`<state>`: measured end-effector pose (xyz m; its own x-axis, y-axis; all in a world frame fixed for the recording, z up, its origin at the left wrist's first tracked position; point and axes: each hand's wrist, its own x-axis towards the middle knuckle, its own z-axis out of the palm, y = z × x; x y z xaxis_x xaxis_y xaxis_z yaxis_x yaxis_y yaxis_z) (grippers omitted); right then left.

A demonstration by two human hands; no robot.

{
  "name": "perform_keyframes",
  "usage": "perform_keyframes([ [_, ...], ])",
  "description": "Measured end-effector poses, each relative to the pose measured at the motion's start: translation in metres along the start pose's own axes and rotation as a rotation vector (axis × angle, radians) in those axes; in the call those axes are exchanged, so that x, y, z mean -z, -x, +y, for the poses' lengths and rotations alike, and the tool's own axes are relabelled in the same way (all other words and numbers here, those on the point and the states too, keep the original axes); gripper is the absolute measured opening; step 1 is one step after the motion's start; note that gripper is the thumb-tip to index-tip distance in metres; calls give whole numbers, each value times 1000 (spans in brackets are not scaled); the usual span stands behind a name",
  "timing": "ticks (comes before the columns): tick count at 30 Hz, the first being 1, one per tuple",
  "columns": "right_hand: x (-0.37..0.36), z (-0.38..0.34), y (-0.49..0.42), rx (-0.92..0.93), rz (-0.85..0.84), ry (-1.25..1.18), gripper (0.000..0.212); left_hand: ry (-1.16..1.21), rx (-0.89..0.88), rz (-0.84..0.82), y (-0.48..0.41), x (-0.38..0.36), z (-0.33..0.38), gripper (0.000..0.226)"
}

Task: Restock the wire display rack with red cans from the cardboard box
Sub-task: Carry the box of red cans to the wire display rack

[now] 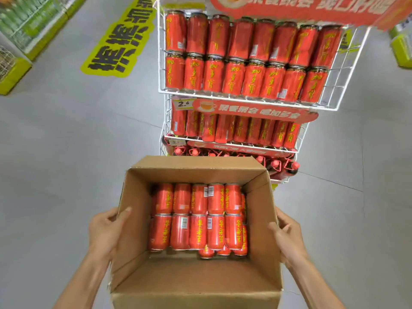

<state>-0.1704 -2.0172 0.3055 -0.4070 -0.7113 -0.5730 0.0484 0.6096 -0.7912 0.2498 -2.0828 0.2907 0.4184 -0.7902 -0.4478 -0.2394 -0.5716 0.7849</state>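
An open cardboard box (191, 277) is held up in front of me, just before the white wire display rack (347, 70). Several red cans (198, 217) with yellow lettering lie on their sides in the box, in two rows with more beneath. My left hand (107, 230) grips the box's left wall, thumb over the rim and inside. My right hand (287, 237) grips the right wall the same way. The rack's top tier holds two full rows of red cans (245, 56). A second tier below holds more cans (234, 130).
The rack's lowest tier holds red-capped bottles (276, 163). Red banners hang on the rack fronts with a yellow price tag (183, 104). A yellow floor sticker (120, 41) lies left of the rack. Green-based shelving (24, 36) stands far left, another display (401, 47) far right. Grey floor surrounds the rack.
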Motion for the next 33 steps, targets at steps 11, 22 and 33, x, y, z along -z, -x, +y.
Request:
perform_keyframes([
  [11, -100, 128, -136, -72, 140, -73, 49, -17, -32, -34, -174, -95, -110, 29],
  [22, -158, 276, -258, -51, 106, -12, 53, -40, 68, -14, -278, -195, -255, 9],
  [33, -155, 356, -357, -84, 190, 42, 60, 3, 3, -25, -335, -250, -315, 5],
])
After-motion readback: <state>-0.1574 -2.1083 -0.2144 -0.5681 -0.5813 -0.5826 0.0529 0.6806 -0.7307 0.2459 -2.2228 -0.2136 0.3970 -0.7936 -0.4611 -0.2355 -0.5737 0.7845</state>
